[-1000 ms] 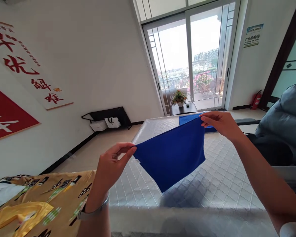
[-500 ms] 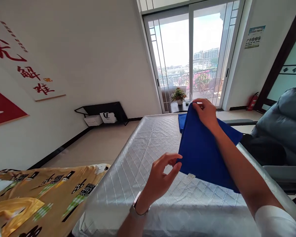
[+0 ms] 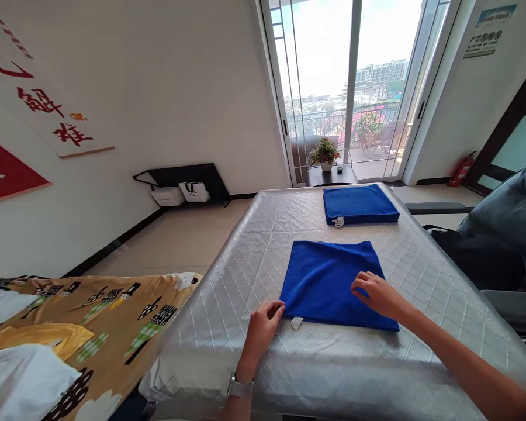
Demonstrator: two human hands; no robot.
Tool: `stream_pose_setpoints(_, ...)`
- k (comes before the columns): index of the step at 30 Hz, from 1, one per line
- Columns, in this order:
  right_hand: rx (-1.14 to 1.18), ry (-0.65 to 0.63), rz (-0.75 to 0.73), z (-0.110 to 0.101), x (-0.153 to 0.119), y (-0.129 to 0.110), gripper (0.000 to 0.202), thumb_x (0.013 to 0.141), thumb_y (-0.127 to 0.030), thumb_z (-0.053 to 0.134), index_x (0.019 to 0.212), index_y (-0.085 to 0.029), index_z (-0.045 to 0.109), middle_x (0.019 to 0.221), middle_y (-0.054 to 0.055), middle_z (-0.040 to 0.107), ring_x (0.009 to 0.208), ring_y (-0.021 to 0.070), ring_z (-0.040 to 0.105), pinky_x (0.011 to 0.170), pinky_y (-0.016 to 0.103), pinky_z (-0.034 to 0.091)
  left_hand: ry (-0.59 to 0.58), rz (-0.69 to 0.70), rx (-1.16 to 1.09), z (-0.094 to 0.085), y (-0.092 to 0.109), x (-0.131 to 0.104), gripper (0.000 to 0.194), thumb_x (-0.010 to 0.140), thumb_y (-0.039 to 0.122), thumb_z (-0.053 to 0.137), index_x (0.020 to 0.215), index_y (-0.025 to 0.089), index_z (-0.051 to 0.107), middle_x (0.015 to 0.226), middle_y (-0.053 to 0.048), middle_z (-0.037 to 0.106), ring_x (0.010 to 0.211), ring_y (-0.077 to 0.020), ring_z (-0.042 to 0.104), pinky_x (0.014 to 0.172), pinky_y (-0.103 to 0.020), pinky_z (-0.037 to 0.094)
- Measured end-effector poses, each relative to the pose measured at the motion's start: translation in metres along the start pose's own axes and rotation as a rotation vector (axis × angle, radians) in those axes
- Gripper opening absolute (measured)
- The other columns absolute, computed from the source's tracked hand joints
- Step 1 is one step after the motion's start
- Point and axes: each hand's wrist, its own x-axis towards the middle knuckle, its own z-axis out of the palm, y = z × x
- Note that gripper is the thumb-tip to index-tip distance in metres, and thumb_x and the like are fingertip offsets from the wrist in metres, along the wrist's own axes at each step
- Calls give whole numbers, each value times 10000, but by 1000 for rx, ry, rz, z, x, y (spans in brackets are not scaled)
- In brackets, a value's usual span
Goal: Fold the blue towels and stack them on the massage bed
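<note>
A blue cloth [image 3: 328,280] lies spread on the silver quilted cover, a small white tag [image 3: 297,323] at its near left edge. My left hand [image 3: 263,327], with a watch on the wrist, pinches the cloth's near left corner between thumb and fingers. Over the right part of the cloth is my right hand [image 3: 374,292], its fingers bent and thumb apart, holding nothing. Farther back sits a folded stack of blue cloths [image 3: 359,203] with a tag at its front.
The silver-covered table [image 3: 228,298] fills the middle. To the left, a patterned brown blanket [image 3: 114,304] holds white and yellow cloths. A dark armchair [image 3: 508,210] stands at right. Behind the table, a potted plant [image 3: 325,153] stands near the glass doors.
The blue cloth, raised by my right hand before, now lies flat. My right hand has let go and come down nearer; my left hand now grips a corner. The stack behind shows fully.
</note>
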Motion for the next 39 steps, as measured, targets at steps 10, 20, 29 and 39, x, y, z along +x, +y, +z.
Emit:
stream_pose_setpoints(10,-42,204,165,22,-134,19,317,1005,-507,556,1191,-318,731,1268,83,677,1131,262,684,957,420,599,-78,109,1,-7,-5,-5,259,853,358,612,1031,260,772,1027,-39,744,873,-212,719,843,-352,590)
stream_pose_setpoints(20,-61,338,70,12,-125,6,297,1071,-387,448,1168,-263,700,1128,58,749,873,198,763,759,311,645,181,343,76,-15,13,6,310,938,530,629,961,274,803,976,-54,714,786,-187,721,738,-319,603)
stream_pose_setpoints(29,-176,569,-202,-95,-117,-31,284,966,-321,694,1245,-283,659,1074,1,765,868,154,753,751,248,633,97,234,-136,-75,86,25,340,858,539,738,1007,239,797,759,-3,781,722,-198,763,730,-296,626)
stream_pose_setpoints(39,-302,619,-181,-213,-89,-67,249,971,-486,659,1142,-331,752,883,-29,781,674,158,735,606,285,572,27,218,-204,-144,168,54,351,757,500,841,945,204,815,646,-12,738,569,-178,695,621,-297,613)
